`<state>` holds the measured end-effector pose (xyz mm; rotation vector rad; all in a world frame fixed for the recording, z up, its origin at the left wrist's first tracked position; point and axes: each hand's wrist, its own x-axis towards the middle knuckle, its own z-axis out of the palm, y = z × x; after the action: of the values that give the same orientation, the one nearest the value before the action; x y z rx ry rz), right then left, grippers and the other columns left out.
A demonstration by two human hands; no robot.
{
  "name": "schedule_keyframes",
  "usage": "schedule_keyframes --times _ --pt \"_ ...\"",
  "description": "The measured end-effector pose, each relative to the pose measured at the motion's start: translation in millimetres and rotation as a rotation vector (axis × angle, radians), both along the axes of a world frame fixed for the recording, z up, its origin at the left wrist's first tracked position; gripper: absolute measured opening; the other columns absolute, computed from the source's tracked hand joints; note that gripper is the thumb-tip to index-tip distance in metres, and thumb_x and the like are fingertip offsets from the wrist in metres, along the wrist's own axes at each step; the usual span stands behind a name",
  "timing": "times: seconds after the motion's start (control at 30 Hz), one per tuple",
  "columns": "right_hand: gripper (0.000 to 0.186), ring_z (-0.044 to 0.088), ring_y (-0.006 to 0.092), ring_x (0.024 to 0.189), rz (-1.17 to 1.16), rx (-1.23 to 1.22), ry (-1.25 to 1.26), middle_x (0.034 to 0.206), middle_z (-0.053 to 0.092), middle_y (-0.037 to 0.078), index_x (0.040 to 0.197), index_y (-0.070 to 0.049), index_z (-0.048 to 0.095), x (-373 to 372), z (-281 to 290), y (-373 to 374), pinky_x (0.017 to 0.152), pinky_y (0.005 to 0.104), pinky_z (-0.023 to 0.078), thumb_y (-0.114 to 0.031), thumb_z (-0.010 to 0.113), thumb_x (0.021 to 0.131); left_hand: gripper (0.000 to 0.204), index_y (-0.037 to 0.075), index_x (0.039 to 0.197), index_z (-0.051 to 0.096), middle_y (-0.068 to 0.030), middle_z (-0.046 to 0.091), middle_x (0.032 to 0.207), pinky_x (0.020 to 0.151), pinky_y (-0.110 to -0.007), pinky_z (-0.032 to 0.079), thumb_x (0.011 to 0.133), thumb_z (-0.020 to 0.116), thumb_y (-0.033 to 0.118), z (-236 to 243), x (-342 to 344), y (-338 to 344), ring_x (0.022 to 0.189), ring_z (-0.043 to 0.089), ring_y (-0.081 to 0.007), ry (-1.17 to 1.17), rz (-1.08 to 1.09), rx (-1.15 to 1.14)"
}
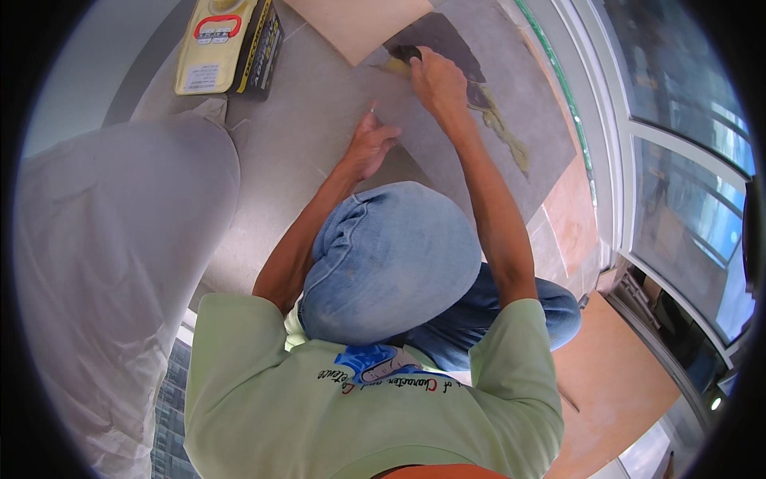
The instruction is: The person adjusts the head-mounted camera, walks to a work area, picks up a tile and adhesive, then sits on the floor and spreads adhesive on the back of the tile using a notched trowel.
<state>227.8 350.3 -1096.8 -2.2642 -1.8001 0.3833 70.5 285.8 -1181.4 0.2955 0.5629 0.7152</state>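
Note:
My right hand (441,80) is closed on a dark scraper-like tool (407,53), whose working edge is partly hidden. It is at the edge of a dark patch (447,36) on a grey floor tile (511,172). A smear of yellowish-olive paste (504,136) runs from that patch down the tile. To the left, my left hand (373,145) is over the grey floor, its index finger stretched forward and its thumb apart. I see nothing held in it. My denim-covered knee (391,255) rises between my forearms.
A yellow and black tub (209,48) with a red handle stands at the far left. A beige board (359,24) lies at the top. White sheeting (120,279) covers something large on the left. On the right are glazed frames (638,132), green edging tape (558,76) and another board (610,387).

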Motion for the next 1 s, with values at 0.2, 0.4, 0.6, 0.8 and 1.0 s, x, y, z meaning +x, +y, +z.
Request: schedule_keyframes --times 0.2,0.4,0.6,0.8,1.0 --pt "0.035 0.068 0.0423 0.096 0.081 0.031 0.052 0.103 0.072 0.021 0.122 -0.007 0.065 -18.6 16.1 7.1 0.084 0.052 0.053 -0.03 0.053 0.1 0.074 0.011 0.155 0.027 -0.0089 0.051 0.139 0.101 -0.041 0.048 0.089 0.059 -0.002 0.2 -1.5 -1.8 0.123 0.055 -0.0218 0.006 0.027 0.008" --pt "0.029 0.069 0.0381 0.095 0.038 0.013 -0.048 0.097 0.072 0.018 0.116 -0.006 0.067 -23.5 21.5 25.5 0.083 0.049 0.054 -0.026 0.053 0.099 0.069 0.012 0.154 0.03 -0.0083 0.051 0.139 0.101 -0.042 0.049 0.091 0.056 0.0 5.8 1.3 1.0 0.124 0.056 -0.0222 0.05 -0.027 0.051" --pt "0.031 0.067 0.0378 0.099 0.188 0.06 0.119 0.105 0.071 0.016 0.125 -0.015 0.066 -35.5 25.8 17.1 0.084 0.0497 0.053 -0.026 0.054 0.099 0.063 0.011 0.151 0.033 -0.0078 0.054 0.137 0.101 -0.043 0.048 0.093 0.057 0.003 2.1 0.0 0.7 0.123 0.056 -0.021 0.055 -0.014 0.031" --pt "0.03 0.067 0.0372 0.1 0.4 0.051 -0.021 0.109 0.07 0.014 0.125 -0.017 0.068 -35.4 32.4 -22.8 0.085 0.0483 0.053 -0.023 0.053 0.1 0.053 0.003 0.143 0.042 -0.0097 0.057 0.134 0.106 -0.041 0.046 0.093 0.059 0.001 -14.6 7.4 -1.2 0.123 0.056 -0.0214 0.056 0.034 -0.042" --pt "0.03 0.066 0.0347 0.104 0.067 0.13 -0.036 0.111 0.07 0.014 0.126 -0.017 0.067 -18.7 26.2 -15.9 0.085 0.0459 0.054 -0.023 0.053 0.1 0.048 0.002 0.136 0.046 -0.0102 0.057 0.134 0.107 -0.039 0.044 0.091 0.061 -0.003 -19.2 8.7 -6.9 0.122 0.057 -0.0223 0.095 0.002 0.029"
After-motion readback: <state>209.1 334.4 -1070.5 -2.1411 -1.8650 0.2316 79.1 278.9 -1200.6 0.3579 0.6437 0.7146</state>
